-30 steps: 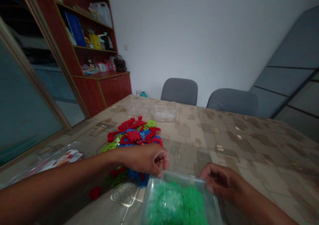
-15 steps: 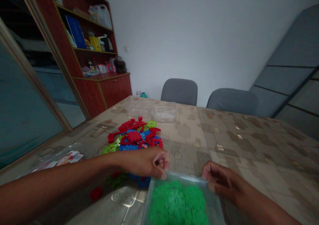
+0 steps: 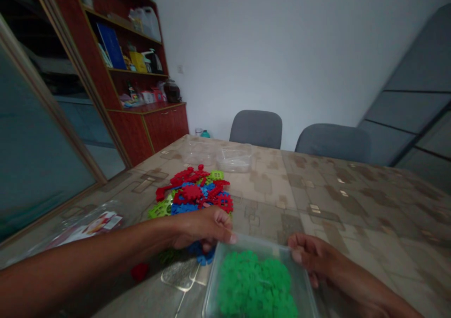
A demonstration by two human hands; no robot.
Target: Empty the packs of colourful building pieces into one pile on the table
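Observation:
A clear plastic box (image 3: 303,287) lies in front of me at the bottom of the view, with a heap of green interlocking plastic pieces (image 3: 255,285) inside it. My left hand (image 3: 211,226) grips its far left corner, thumb on top of the rim and fingers curled below. At the far right corner my right hand (image 3: 312,257) pinches the rim between thumb and bent fingers. Just beyond my left hand sits a pile of red, blue and lime-green pieces (image 3: 192,193), partly hidden by that hand and forearm. Whether a lid covers the box I cannot tell.
Two clear plastic containers, one on the left (image 3: 199,153) and one on the right (image 3: 235,159), stand behind the pile. A plastic bag with a printed card (image 3: 95,226) lies at the left. One red piece (image 3: 140,272) is near my left forearm. Grey chairs (image 3: 256,127) line the far edge.
My left thumb has straightened along the rim, and the right hand's fingers have shifted slightly at their corner. The whole view has moved a little, so the room appears further right.

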